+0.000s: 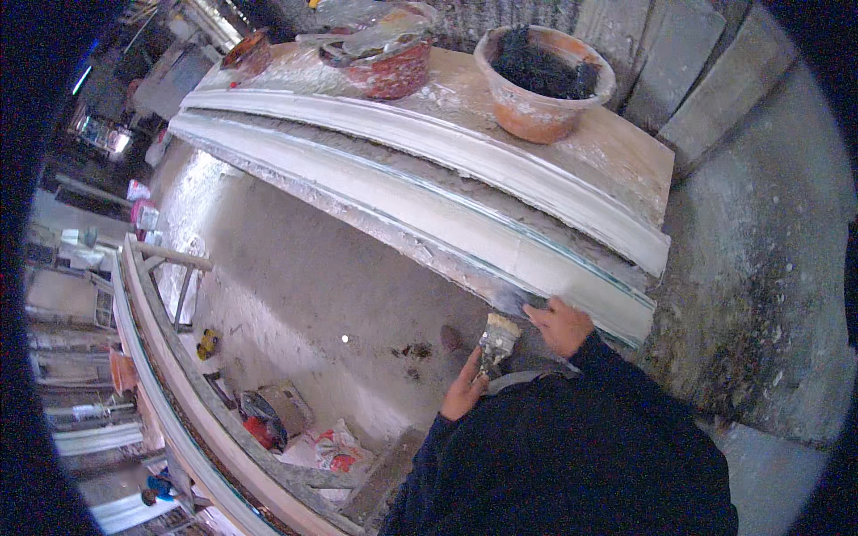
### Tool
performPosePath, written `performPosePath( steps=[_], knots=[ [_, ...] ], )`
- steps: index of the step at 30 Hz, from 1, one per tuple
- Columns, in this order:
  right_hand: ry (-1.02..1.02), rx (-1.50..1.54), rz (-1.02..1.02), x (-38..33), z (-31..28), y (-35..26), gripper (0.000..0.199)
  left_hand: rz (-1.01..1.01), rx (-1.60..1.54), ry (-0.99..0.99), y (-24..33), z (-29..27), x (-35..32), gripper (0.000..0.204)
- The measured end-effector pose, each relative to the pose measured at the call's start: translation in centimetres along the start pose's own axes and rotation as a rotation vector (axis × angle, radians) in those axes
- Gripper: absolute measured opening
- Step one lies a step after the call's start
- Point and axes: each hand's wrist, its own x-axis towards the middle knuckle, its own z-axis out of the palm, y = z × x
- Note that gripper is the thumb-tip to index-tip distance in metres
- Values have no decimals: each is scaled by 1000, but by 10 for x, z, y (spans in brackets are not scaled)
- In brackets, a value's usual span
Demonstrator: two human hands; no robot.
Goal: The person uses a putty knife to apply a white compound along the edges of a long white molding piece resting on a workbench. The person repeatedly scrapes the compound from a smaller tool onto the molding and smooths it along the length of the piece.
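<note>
My left hand [463, 391] is closed round the handle of a wide flat brush [498, 342], its pale bristles upward and its ferrule crusted with white. My right hand [565, 329] is closed at the near edge of a long white moulding [411, 210]. Its fingers seem to hold a blurred grey flat tool [511, 298] against that edge; the exact kind does not show. The moulding has a stepped profile with thin greenish lines, and lies along the bench front. Behind it runs a second white moulding [402, 134], with a rough grey strip between them.
On the wooden bench [630, 152] stand an orange tub [536, 121] with dark contents, a red plaster-smeared basin [389, 76] and a smaller reddish bowl [248, 55]. Another long moulding bench [170, 393] curves along the left. Bags [335, 447] and a yellow object [207, 344] lie on the floor.
</note>
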Motion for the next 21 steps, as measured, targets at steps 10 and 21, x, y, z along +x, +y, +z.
performPosePath(
  steps=[10, 21],
  knots=[
    [188, 13, 101, -29, 9, 43, 34, 9, -46, 0, -4, 22, 29, 56],
    [17, 42, -29, -38, 0, 59, 37, -36, -74, -2, -16, 28, 30, 56]
  ],
)
